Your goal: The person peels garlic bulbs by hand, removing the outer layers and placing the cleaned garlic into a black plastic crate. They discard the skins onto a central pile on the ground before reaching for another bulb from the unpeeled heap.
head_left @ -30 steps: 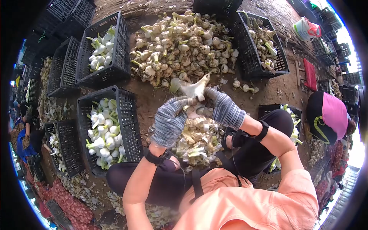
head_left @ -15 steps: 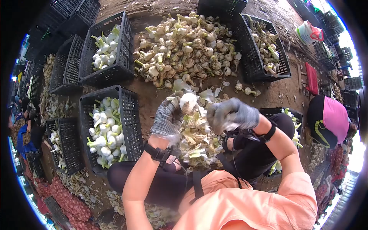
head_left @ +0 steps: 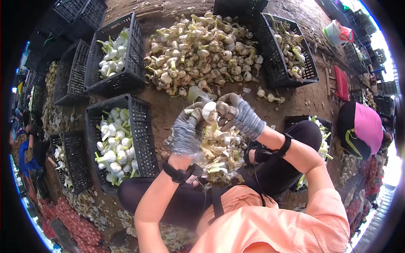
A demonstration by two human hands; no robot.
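Note:
My left hand, in a grey knit glove, is closed around a garlic bulb with a clean white side facing me. The bulb's stem points left through the fingers. Against the bulb's right side, my gloved right hand has its fingers bent in a pinch; any skin between them is too small to make out. Below both hands lies a heap of peeled garlic skins between my legs. Beyond them spreads a large pile of unpeeled, soil-stained garlic.
Black crates of white garlic stand on my left, one near and one farther. At the upper right is a crate of dirty garlic. Another crate sits beside my right knee. A person in pink and black is at the right.
My right hand has moved left and up, from apart from the bulb to touching it. The bulb has turned slightly in my left hand.

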